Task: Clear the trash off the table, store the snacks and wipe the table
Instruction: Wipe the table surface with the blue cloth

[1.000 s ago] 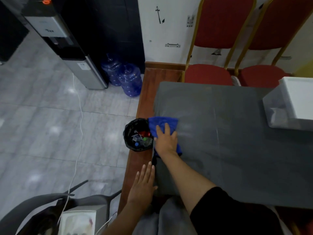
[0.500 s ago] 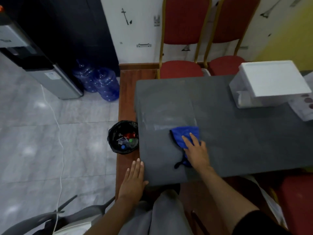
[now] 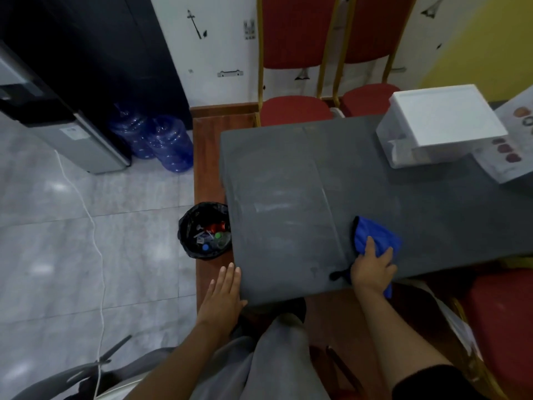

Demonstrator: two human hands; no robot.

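Note:
A blue cloth (image 3: 377, 236) lies on the dark grey table (image 3: 288, 180) near its front edge. My right hand (image 3: 372, 268) presses flat on the cloth's near part, fingers spread. My left hand (image 3: 223, 293) rests with straight fingers against the table's near left corner. A damp streak shows on the tabletop left of the cloth. A white lidded storage box (image 3: 441, 125) stands at the back right of the table. Beside the table's left edge, on the floor, stands a black trash bin (image 3: 204, 230) holding bottles, caps and wrappers.
Two red chairs (image 3: 297, 62) stand behind the table against the wall. A printed sheet (image 3: 516, 148) lies at the table's right end. Blue water jugs (image 3: 170, 145) and a water dispenser (image 3: 66, 131) stand at the back left. A white cable (image 3: 95, 235) runs across the floor.
My right hand has swept the blue cloth from the table's left edge by the bin rightward along the front. The left hand stays at the corner. My view has turned right.

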